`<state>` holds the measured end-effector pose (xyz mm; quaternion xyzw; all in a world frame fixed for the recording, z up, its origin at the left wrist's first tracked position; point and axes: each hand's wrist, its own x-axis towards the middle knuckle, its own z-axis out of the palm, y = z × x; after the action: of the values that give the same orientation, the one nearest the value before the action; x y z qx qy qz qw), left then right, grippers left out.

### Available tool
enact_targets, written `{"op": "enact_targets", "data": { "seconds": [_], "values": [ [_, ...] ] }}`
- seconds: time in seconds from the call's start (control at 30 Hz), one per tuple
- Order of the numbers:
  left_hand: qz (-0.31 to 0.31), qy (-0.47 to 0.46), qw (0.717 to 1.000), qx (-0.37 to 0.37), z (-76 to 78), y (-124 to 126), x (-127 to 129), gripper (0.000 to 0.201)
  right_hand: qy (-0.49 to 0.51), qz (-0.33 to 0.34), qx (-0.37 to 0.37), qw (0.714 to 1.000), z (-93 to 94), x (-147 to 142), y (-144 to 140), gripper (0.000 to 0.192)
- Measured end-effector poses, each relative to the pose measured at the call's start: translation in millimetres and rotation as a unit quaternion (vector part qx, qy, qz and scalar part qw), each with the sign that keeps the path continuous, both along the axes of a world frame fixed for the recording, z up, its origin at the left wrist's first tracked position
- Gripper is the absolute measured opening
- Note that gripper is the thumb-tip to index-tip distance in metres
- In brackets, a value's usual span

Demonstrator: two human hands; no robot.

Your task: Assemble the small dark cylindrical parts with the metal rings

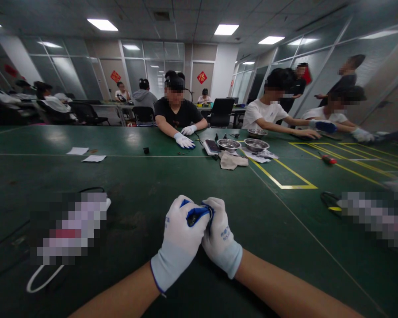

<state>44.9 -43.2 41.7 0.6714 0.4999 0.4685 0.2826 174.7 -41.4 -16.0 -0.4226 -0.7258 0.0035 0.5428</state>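
Both hands meet just above the near middle of the tabletop [129,176], their fingers bent inward and touching. A small dark part [192,219] sits inside the curl of the left hand [181,229], showing through the gap between thumb and fingers; the rest of it is covered. The left hand is closed around that part. The right hand [221,234] is bunched up against the left fingertips, to the right of the part; whether it grips the part as well, I cannot tell. Well apart, toward the far edge, lie a cloth [232,160], a phone [212,146] and metal bowls [256,145]. A black piece [146,150] stands far to the left.
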Motion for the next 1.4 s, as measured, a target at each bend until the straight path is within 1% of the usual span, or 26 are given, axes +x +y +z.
{"op": "enact_targets", "data": {
  "seconds": [0.23,0.3,0.37,0.43,0.5,0.6,0.67,0.77,0.9,0.97,1.07,1.23,1.4],
  "values": [
    [0.001,0.035,0.999,-0.033,4.0,5.0,-4.0,0.008,-0.049,-0.027,0.013,0.998,-6.4,1.8,5.4,0.051],
    [-0.006,0.065,0.998,-0.013,5.1,6.7,-5.8,0.008,-0.052,-0.031,0.016,0.998,-7.1,1.9,6.1,0.050],
    [-0.024,0.107,0.994,0.028,6.0,8.4,-8.0,0.011,-0.044,-0.024,0.008,0.999,-5.9,2.3,6.3,0.047],
    [-0.047,0.150,0.985,0.068,6.8,9.7,-10.2,0.015,-0.025,-0.014,-0.009,1.000,-3.2,3.2,6.4,0.043],
    [-0.071,0.171,0.978,0.093,7.2,10.4,-12.0,0.016,0.002,-0.002,-0.034,0.999,-0.8,4.3,6.9,0.039],
    [-0.099,0.143,0.978,0.112,5.5,10.8,-13.3,0.016,0.042,0.017,-0.067,0.997,-0.8,6.1,9.2,0.036],
    [-0.094,0.101,0.984,0.112,2.5,11.6,-13.4,0.021,0.062,0.016,-0.075,0.995,-3.5,7.3,11.8,0.037],
    [-0.068,0.057,0.993,0.077,-3.3,14.4,-12.5,0.033,0.080,-0.008,-0.090,0.993,-9.3,9.1,16.0,0.048],
    [-0.081,0.049,0.995,0.036,-8.1,18.2,-9.9,0.045,0.076,-0.009,-0.108,0.991,-15.2,11.6,19.0,0.066],
    [-0.092,0.052,0.994,0.022,-8.7,18.7,-8.4,0.045,0.063,0.000,-0.106,0.992,-16.4,12.5,19.1,0.073],
    [-0.104,0.053,0.993,0.013,-8.3,18.3,-7.0,0.040,0.048,0.018,-0.100,0.994,-16.5,13.3,19.1,0.079],
    [-0.107,0.068,0.992,0.027,-8.6,19.2,-7.1,0.034,0.047,0.039,-0.082,0.995,-17.1,13.6,20.8,0.078],
    [-0.111,0.055,0.992,0.023,-12.0,21.6,-7.4,0.035,0.041,0.034,-0.096,0.994,-22.1,14.6,22.4,0.082]
  ]
}}
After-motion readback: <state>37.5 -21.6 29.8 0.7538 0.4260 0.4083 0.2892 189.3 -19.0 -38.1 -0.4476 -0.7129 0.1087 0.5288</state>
